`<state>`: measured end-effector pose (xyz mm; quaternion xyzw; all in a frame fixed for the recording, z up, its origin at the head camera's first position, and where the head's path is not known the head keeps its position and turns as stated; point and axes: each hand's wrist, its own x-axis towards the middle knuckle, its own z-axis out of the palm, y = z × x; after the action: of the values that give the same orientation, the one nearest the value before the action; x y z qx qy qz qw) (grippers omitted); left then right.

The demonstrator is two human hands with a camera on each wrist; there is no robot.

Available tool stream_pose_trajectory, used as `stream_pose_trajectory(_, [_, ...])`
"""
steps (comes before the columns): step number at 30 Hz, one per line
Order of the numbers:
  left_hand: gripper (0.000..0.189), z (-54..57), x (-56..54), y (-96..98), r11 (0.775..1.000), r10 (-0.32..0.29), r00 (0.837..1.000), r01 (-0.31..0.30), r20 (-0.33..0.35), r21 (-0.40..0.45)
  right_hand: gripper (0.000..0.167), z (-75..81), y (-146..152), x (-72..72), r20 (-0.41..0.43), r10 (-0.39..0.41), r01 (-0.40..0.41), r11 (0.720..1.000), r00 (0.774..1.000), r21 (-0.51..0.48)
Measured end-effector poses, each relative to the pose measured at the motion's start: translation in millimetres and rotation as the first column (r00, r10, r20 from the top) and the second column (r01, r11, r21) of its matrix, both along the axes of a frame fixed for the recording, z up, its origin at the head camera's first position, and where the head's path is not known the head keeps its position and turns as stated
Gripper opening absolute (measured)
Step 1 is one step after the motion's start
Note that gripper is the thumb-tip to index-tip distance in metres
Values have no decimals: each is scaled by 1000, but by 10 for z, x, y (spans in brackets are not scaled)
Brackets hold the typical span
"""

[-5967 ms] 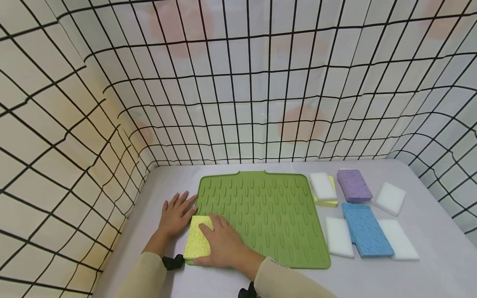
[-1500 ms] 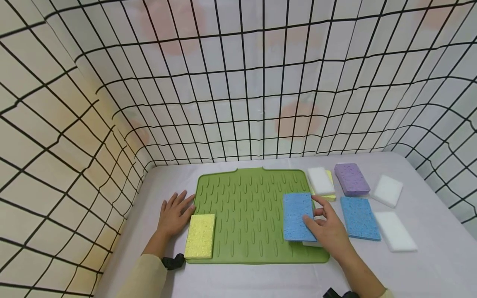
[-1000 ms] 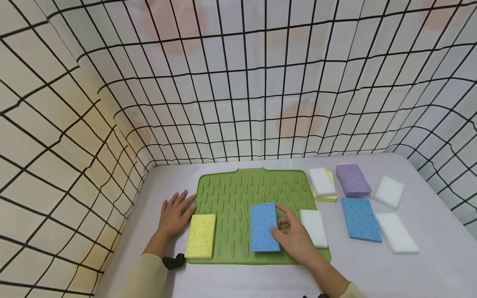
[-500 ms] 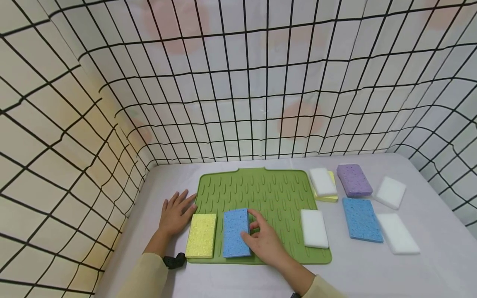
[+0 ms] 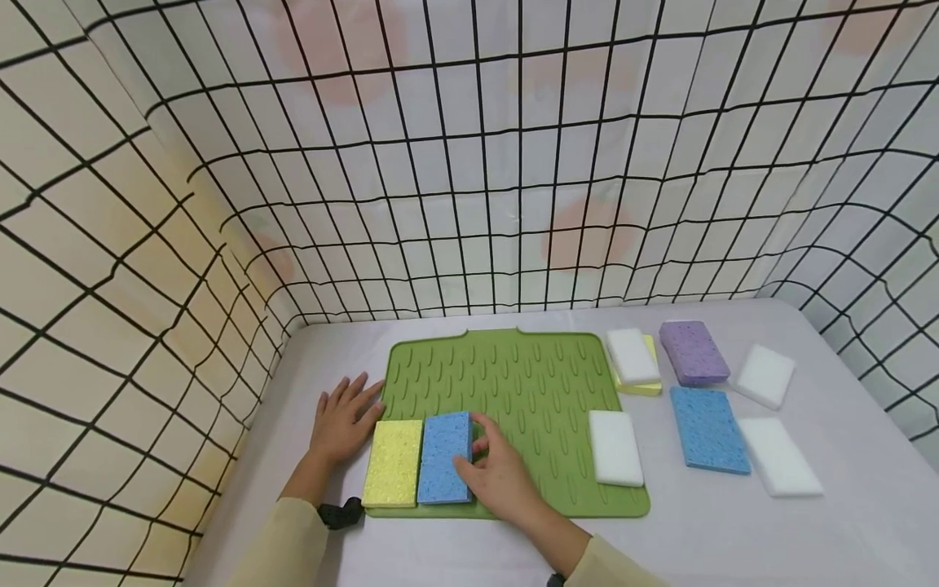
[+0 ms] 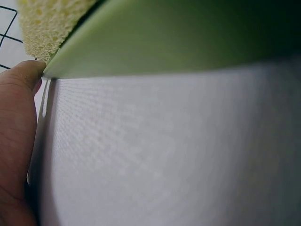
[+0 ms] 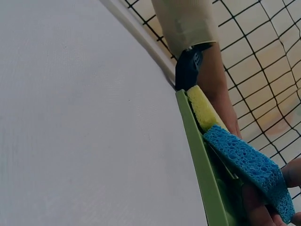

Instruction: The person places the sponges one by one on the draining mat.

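My right hand (image 5: 502,477) grips a blue sponge (image 5: 443,458) by its right edge, thumb on top. That sponge lies close alongside a yellow sponge (image 5: 394,463) at the front left of the green ridged mat (image 5: 506,391). In the right wrist view the blue sponge (image 7: 249,157) is tilted, its left end against the yellow sponge (image 7: 204,108) and its right end raised between the fingers. My left hand (image 5: 343,420) rests flat with spread fingers at the mat's left edge. The left wrist view shows its thumb (image 6: 28,70) at the mat's edge by the yellow sponge.
A white sponge (image 5: 616,448) lies at the mat's front right. Right of the mat are another blue sponge (image 5: 709,430), a purple sponge (image 5: 693,352), white sponges (image 5: 779,456) and a white one (image 5: 632,356) over a yellow one. A black wire grid (image 5: 499,204) encloses the table.
The right hand has left the yellow sponge, picked up a blue sponge from the right and carried it left across the mat beside the yellow one. A white sponge now lies on the mat's right.
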<state>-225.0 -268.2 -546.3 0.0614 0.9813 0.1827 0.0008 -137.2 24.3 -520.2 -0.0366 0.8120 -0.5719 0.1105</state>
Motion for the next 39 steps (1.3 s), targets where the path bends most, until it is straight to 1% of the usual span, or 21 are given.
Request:
stream_pose_trajectory(7, [52,8,4,-14,1000,1,1000,-1,-16,0,76,25,-70,-9,2,-19,19,999,1000,29])
stream_pose_trajectory(10, [52,10,6,-14,1000,2,1000,-2,-16,1,77,31,-70,-13,-11,-18,18,997,1000,69])
stream_pose_trajectory(13, [52,10,6,-12,1000,7,1000,-7,-18,4,77,30,-57,-21,-40,1,3,993,999,116])
stream_pose_trajectory(17, [52,15,7,-8,1000,12,1000,-12,-20,5,75,28,-40,-33,-84,27,-9,978,996,209])
stream_pose_trajectory(20, [52,22,7,-12,1000,12,1000,-12,-18,4,73,29,-33,-42,-113,45,-12,959,993,283])
stream_pose_trajectory(22, [52,28,8,-18,1000,13,1000,-13,-14,1,72,25,-30,-46,-130,62,-18,949,990,314])
stream_pose_trajectory(24, [52,34,9,-24,1000,14,1000,-14,-7,-2,72,26,-28,-48,-130,74,-27,943,989,331])
stream_pose_trajectory(28, [53,31,6,-31,1000,16,1000,-16,-5,-10,73,22,-23,-47,-124,85,-41,944,989,328])
stream_pose_trajectory(33, [53,20,5,-27,1000,19,1000,-19,-8,-7,75,36,-1,-37,-100,77,-44,953,992,299])
stream_pose_trajectory(36, [52,11,6,-17,1000,19,1000,-19,-6,-2,75,46,61,-35,-87,63,-37,961,994,272])
stream_pose_trajectory(39, [52,-2,7,-5,1000,13,1000,-13,-10,3,76,63,183,-31,-67,39,-21,969,997,248])
